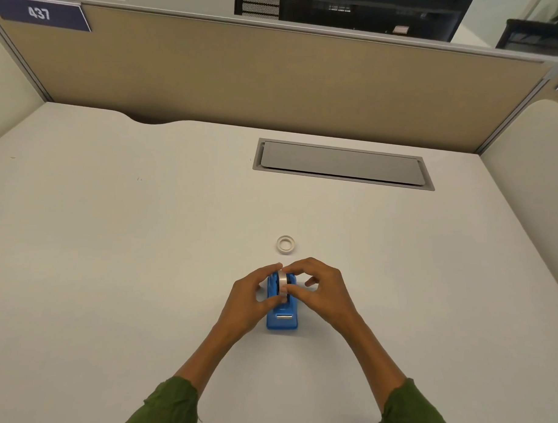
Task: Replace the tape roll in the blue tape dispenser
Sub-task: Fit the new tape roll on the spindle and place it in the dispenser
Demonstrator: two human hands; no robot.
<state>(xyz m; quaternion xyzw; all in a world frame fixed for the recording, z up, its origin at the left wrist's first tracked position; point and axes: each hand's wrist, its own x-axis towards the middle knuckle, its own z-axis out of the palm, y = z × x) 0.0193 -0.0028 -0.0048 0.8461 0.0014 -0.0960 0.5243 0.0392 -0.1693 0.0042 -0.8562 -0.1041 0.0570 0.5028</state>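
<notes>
The blue tape dispenser (pixel 282 317) stands on the white desk (pixel 112 237), its cutter end toward me. A clear tape roll (pixel 282 282) sits upright in its cradle. My left hand (pixel 252 300) curls around the dispenser's left side, thumb and fingertips touching the roll. My right hand (pixel 322 290) pinches the roll from the right, with index finger on top and thumb at its front. A second small white ring of tape (pixel 285 244) lies flat on the desk just beyond the dispenser, apart from both hands.
A grey cable hatch (pixel 342 164) is set into the desk farther back. A tan partition wall (pixel 276 81) closes off the rear, with a "437" label (pixel 41 13) at its top left. Side partitions stand at both desk edges.
</notes>
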